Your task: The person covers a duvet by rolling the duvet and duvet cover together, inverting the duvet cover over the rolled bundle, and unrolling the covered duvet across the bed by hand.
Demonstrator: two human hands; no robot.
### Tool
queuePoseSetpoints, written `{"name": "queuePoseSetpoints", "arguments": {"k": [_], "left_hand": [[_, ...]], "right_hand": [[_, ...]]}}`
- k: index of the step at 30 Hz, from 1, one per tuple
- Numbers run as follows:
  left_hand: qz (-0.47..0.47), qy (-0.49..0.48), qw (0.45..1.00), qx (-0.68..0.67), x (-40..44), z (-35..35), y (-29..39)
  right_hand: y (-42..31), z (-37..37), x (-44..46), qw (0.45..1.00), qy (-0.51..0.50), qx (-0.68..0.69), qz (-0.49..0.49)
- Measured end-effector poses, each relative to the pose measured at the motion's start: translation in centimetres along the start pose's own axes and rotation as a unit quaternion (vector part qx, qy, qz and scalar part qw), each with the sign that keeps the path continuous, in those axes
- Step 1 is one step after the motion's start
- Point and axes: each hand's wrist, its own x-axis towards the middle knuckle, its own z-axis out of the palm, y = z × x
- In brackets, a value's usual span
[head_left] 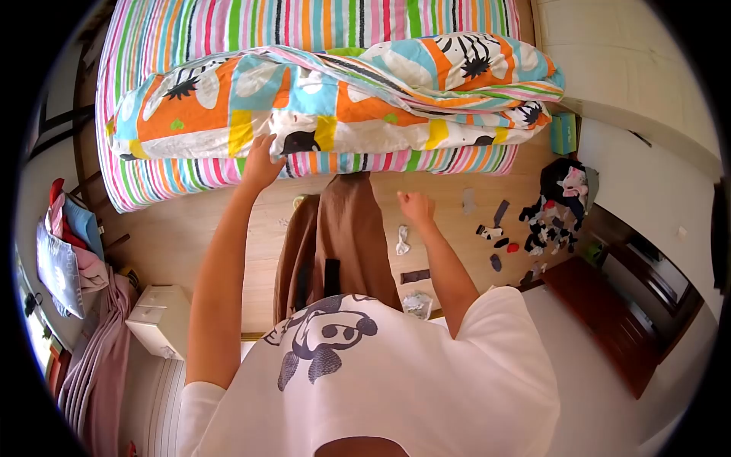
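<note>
A colourful duvet (365, 107) with orange, blue and zebra-patterned patches lies bunched in a long roll across the bed. Beneath it spreads a striped bed sheet (304, 23), whose edge hangs over the near side. My left hand (263, 164) is at the near edge of the duvet, left of the middle, its fingers closed on the fabric. To the right, my right hand (417, 207) hangs in the air over the floor, apart from the bed. Its fingers are curled in, and nothing shows in them.
Several socks (495, 228) and a heap of small clothes (556, 221) lie on the wooden floor at right, near a dark red cabinet (601, 320). At left stand a white cabinet (158, 316) and a pile of pillows and cloth (65, 259). A teal box (562, 133) sits beside the bed.
</note>
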Motion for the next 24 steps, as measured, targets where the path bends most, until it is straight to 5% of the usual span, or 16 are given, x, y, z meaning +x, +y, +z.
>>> {"name": "queuePoseSetpoints", "arguments": {"k": [2,4,8,13,17,20,23,24], "left_hand": [[-0.012,-0.001,1.000,0.005,-2.2,-1.7,-1.6],[-0.031,0.003,0.999,0.007,-3.1,-3.6,-2.9],[-0.046,0.029,0.999,0.000,-2.7,-6.3,-4.5],[-0.035,0.060,0.997,-0.020,0.2,-8.5,-7.1],[-0.088,0.062,0.993,-0.042,1.3,-10.7,-9.1],[-0.134,0.052,0.989,-0.034,2.4,-12.0,-12.0],[-0.210,0.110,0.950,-0.202,3.7,-13.4,-11.3],[-0.271,0.092,0.920,-0.267,4.4,-13.8,-11.4]], "right_hand": [[-5.2,-1.3,-0.9,0.995,0.053,0.040,-0.073],[-9.4,-0.3,0.3,0.944,0.188,0.111,-0.248],[-21.2,-5.6,-1.1,0.862,0.173,0.251,-0.405],[-34.0,-11.0,5.9,0.806,0.292,0.217,-0.467],[-39.6,-12.6,13.5,0.890,0.333,0.045,-0.307],[-41.8,-13.8,16.2,0.984,0.037,0.045,-0.168],[-42.1,-11.5,20.1,0.928,-0.198,0.197,-0.246],[-42.8,-11.9,18.7,0.924,-0.199,0.165,-0.283]]}}
